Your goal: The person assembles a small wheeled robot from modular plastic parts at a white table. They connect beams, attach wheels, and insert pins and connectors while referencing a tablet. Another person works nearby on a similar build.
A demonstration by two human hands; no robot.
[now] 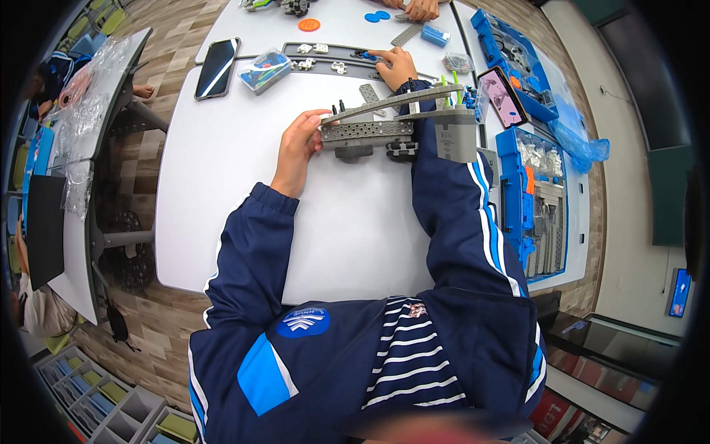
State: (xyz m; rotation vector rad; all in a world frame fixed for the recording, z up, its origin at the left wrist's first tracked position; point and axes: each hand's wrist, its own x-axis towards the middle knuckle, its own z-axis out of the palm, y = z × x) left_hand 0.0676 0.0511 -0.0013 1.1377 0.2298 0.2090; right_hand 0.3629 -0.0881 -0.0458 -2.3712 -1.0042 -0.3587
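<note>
Grey construction-kit assembly (384, 126): perforated flat plate at left, long beam running slanted along top toward right, solid grey block at right end, dark wheel-like parts underneath, small black pegs on top. Held level just above white desk (222, 222), centre-far. Left hand (299, 140) grips its left end, thumb on top. Small blue piece (367, 55): lies on grey strip farther back, right hand (396, 66) fingertips on it.

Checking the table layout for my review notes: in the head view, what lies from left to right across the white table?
Black smartphone → clear plastic bag of blue and green parts → left hand gripping the grey perforated-beam assembly → pink-cased phone → open blue parts tray.
</note>
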